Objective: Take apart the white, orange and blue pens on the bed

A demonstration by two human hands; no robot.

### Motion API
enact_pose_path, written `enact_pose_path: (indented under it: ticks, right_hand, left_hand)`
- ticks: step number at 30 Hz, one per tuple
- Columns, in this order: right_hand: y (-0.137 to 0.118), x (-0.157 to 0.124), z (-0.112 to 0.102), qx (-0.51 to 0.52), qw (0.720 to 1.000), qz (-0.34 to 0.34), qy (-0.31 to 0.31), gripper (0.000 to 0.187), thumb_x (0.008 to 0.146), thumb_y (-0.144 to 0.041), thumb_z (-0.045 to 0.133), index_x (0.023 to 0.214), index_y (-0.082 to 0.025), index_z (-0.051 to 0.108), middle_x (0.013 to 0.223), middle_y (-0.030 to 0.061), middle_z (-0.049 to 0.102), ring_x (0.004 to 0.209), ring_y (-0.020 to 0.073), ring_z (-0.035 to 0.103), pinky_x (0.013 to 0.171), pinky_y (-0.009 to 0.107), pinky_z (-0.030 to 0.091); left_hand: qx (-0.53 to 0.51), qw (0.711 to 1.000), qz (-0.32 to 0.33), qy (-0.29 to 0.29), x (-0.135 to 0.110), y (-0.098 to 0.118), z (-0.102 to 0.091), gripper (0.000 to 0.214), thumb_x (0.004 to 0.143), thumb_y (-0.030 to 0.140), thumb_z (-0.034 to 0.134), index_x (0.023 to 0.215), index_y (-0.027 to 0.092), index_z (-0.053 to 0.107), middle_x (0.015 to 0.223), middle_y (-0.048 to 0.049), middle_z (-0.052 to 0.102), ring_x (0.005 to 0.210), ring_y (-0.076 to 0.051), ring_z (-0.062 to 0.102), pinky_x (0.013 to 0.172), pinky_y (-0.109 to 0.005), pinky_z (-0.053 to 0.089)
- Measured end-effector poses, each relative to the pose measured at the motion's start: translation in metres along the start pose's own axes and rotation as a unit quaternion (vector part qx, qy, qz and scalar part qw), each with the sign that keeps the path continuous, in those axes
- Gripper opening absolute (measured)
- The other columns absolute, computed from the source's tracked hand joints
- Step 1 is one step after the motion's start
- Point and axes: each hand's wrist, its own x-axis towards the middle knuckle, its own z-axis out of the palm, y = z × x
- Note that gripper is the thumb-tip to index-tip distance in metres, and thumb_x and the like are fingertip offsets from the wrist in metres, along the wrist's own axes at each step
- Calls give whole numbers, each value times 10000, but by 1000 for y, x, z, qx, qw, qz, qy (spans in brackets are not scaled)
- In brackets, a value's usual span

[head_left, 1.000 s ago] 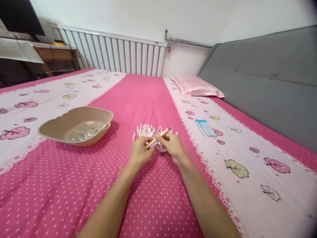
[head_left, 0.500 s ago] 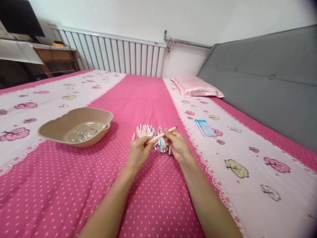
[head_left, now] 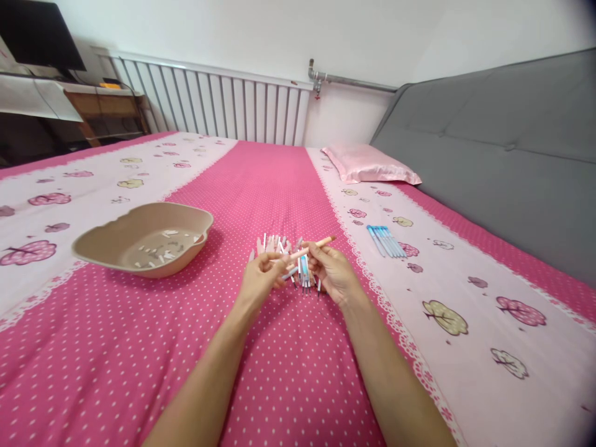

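My right hand (head_left: 331, 272) pinches an orange pen (head_left: 313, 246) whose far end points up and to the right. My left hand (head_left: 259, 278) is closed at the pen's near end, its fingertips touching it. Both hands hover over a small pile of pens and caps (head_left: 285, 253) on the pink dotted bed sheet. A beige tray (head_left: 144, 238) holding several small white pieces lies to the left of my hands. A row of blue pens (head_left: 385, 240) lies side by side on the sheet's pale strip to the right.
A pink pillow (head_left: 367, 165) lies at the head of the bed by the grey padded headboard (head_left: 503, 161). A white radiator (head_left: 214, 99) lines the far wall. A wooden desk (head_left: 100, 108) stands at the far left.
The pen's far end has swung a little to the right, and my right hand has drawn slightly away from the left. My left fingers have curled in at the pen's near end.
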Motion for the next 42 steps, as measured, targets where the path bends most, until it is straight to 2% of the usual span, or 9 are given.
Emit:
enact_pose_path:
  ticks: [3, 5, 16, 19, 23, 26, 30, 35, 42]
  right_hand:
    - [0, 1, 0, 16, 1000, -4, 14, 254, 589, -304, 747, 756, -126, 681, 506, -64, 453, 466, 22, 388, 446, 128, 343]
    - [-1, 1, 0, 22, 1000, -4, 20, 257, 571, -304, 758, 743, -130, 680, 504, -66, 437, 466, 24, 375, 439, 133, 335]
    - [0, -1, 0, 4, 1000, 16, -7, 291, 594, -335, 746, 800, -138, 685, 524, -58, 457, 464, 20, 379, 427, 132, 322]
    - [0, 0, -1, 10, 1000, 15, -4, 294, 593, -339, 746, 801, -141, 684, 518, -62, 444, 462, 19, 375, 426, 128, 323]
    - [0, 2, -3, 10, 1000, 5, 15, 311, 582, -359, 749, 796, -146, 677, 512, -70, 422, 451, 16, 365, 413, 125, 315]
    - [0, 1, -2, 5, 1000, 11, 18, 317, 584, -370, 744, 800, -150, 671, 504, -73, 414, 443, 20, 369, 400, 129, 309]
    - [-1, -1, -1, 11, 1000, 13, 11, 304, 593, -353, 742, 798, -139, 677, 502, -69, 424, 442, 15, 367, 406, 118, 314]
    - [-3, 1, -4, 29, 999, -31, 14, 259, 611, -324, 739, 796, -151, 686, 529, -63, 443, 464, 18, 377, 411, 113, 331]
    - [-9, 0, -8, 18, 999, -16, 25, 240, 619, -360, 731, 766, -174, 694, 749, -10, 616, 555, 24, 497, 445, 113, 392]
  left_hand:
    - [-20, 997, 78, 17, 0, 1, 4, 465, 474, 327, 788, 848, 131, 592, 716, -31, 663, 577, -113, 598, 565, -222, 463]
    - [-25, 995, 90, 21, 0, 1, 5, 381, 522, 343, 756, 796, 125, 604, 664, -17, 650, 560, -107, 587, 550, -216, 454]
    - [6, 999, -30, 14, -2, -1, -2, 562, 740, 588, 471, 411, 136, 532, 377, -32, 506, 314, -67, 426, 382, -198, 328]
    - [-2, 999, -41, 22, -3, 1, -2, 558, 717, 620, 476, 532, 111, 606, 453, -54, 571, 340, -76, 460, 393, -202, 353]
    - [-37, 998, 43, 24, -2, 3, 3, 470, 554, 435, 735, 881, 115, 626, 663, -37, 659, 492, -95, 562, 505, -208, 437]
    - [-62, 994, 84, 14, -2, 4, 7, 450, 474, 307, 788, 851, 127, 619, 719, -24, 666, 600, -112, 596, 587, -220, 459]
    - [-15, 996, 78, 37, -1, 3, 5, 300, 587, 389, 702, 687, 117, 625, 498, 19, 570, 431, -71, 483, 449, -190, 365]
    - [-21, 998, 12, 66, -2, 2, -1, 449, 729, 518, 524, 493, 136, 523, 396, 15, 491, 359, -68, 428, 413, -195, 322]
    - [-32, 996, -11, 87, -2, 2, -3, 470, 764, 512, 486, 476, 140, 496, 382, 20, 467, 348, -63, 411, 417, -191, 311]
